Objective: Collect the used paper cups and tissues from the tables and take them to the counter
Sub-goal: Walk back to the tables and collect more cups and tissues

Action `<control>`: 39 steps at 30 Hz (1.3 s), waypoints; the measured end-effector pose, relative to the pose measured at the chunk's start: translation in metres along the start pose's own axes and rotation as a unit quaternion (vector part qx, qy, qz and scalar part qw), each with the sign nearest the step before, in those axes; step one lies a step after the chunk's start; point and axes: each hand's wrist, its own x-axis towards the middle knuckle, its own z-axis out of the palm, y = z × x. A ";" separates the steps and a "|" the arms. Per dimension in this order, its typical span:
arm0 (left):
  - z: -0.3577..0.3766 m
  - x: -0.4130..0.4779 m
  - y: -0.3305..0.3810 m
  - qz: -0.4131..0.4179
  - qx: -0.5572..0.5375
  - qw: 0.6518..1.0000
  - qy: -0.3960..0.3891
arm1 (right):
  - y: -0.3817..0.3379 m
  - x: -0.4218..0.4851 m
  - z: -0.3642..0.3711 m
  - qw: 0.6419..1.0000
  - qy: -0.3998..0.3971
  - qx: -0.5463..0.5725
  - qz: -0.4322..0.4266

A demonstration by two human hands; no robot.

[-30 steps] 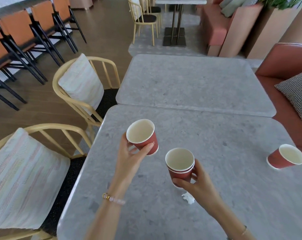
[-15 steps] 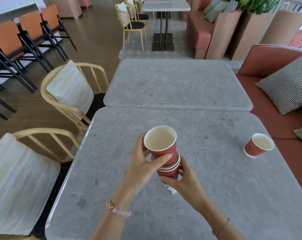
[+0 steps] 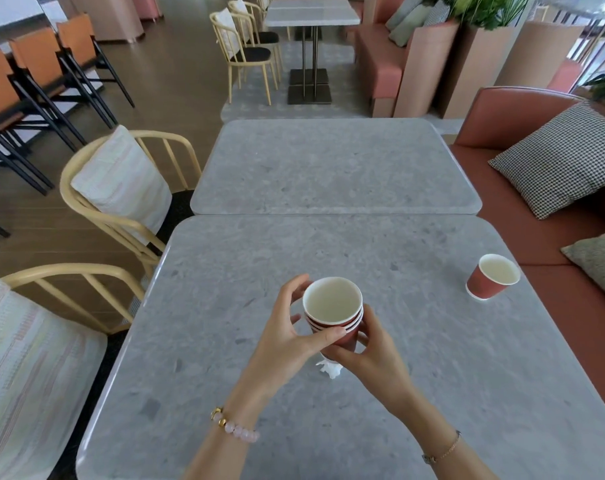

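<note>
While my left hand (image 3: pixel 287 336) and right hand (image 3: pixel 375 356) gripped stacked cups (image 3: pixel 332 315) mid-frame, stacking was underway; next, I judged: one hand freed for tissue (image 3: pixel 330 369), then right-side cup (image 3: pixel 489 278).

I see both forearms reaching forward and angling inward until the hands meet, the left wrist wearing a bead bracelet (image 3: pixel 235 428) and the right wrist a thin chain bracelet (image 3: pixel 444 451). My left hand (image 3: pixel 287 327) curls round the left side of the stack of paper cups (image 3: pixel 332 301), thumb laid across its near wall and fingers arched beside the rim. My right hand (image 3: pixel 373 355) sits just right of and below the left, cradling the stack's base with fingers wrapped up its right side and the thumb tucked underneath.
</note>
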 end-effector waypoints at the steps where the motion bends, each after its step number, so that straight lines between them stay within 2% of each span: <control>1: 0.000 -0.001 0.000 -0.001 0.002 1.000 -0.001 | 0.001 -0.001 -0.002 1.000 0.002 0.000 0.002; 6: -0.001 -0.003 0.004 0.009 0.022 1.000 -0.005 | 0.004 -0.003 -0.013 1.000 0.026 -0.005 0.006; 8: 0.000 -0.003 0.007 0.028 0.040 0.999 0.015 | 0.004 -0.005 -0.018 0.999 0.037 -0.007 0.008; 10: 0.000 -0.002 0.009 0.062 0.102 0.992 0.045 | 0.005 -0.006 -0.024 0.999 0.052 -0.008 0.007; 15: 0.004 0.003 0.009 0.180 0.332 0.924 0.064 | 0.005 -0.014 -0.035 0.995 0.094 -0.010 0.004; 20: 0.013 0.011 0.007 0.260 0.435 0.860 0.057 | 0.007 -0.026 -0.048 0.990 0.137 -0.015 0.013; 27: 0.030 0.026 0.003 0.307 0.486 0.818 0.004 | 0.008 -0.043 -0.068 0.977 0.210 -0.010 0.029; 31: 0.040 0.029 0.000 0.314 0.478 0.820 -0.033 | 0.007 -0.050 -0.076 0.968 0.249 -0.010 0.027; 39: 0.074 0.023 0.002 0.320 0.479 0.814 -0.074 | 0.017 -0.058 -0.114 0.963 0.268 0.006 0.019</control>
